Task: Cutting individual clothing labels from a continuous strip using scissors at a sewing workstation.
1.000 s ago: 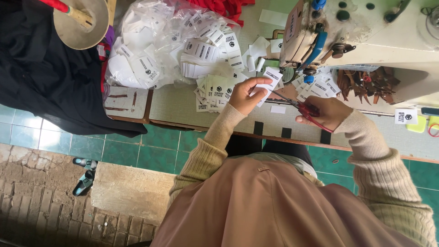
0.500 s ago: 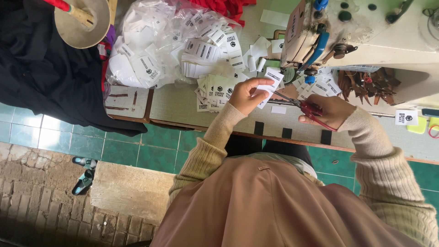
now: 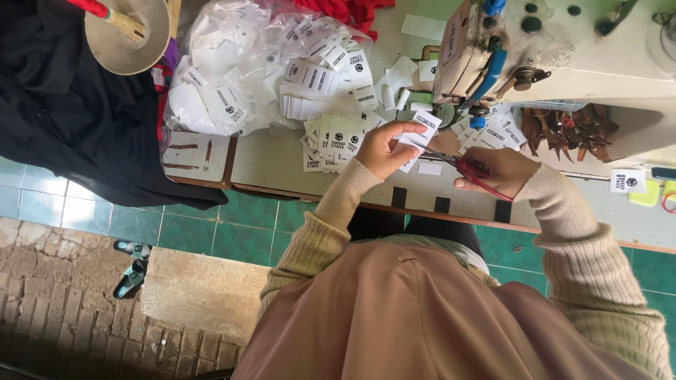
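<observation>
My left hand (image 3: pixel 382 149) pinches a strip of white printed labels (image 3: pixel 420 132) and holds it up over the table's front edge. My right hand (image 3: pixel 497 171) grips small red-handled scissors (image 3: pixel 470 169), whose blades point left and meet the lower part of the strip. Both hands hover just in front of a cream sewing machine (image 3: pixel 563 49). A small white scrap (image 3: pixel 429 169) lies on the table under the scissors.
A heap of white labels (image 3: pixel 331 134) and a clear plastic bag of them (image 3: pixel 239 70) lie left of my hands. Black cloth (image 3: pixel 63 119) drapes over the table's left end. Brown pieces (image 3: pixel 563 134) sit under the machine. Green tiles and a sandal (image 3: pixel 130 271) lie below.
Both hands have stayed in nearly the same place; the scissors have shifted slightly against the label strip.
</observation>
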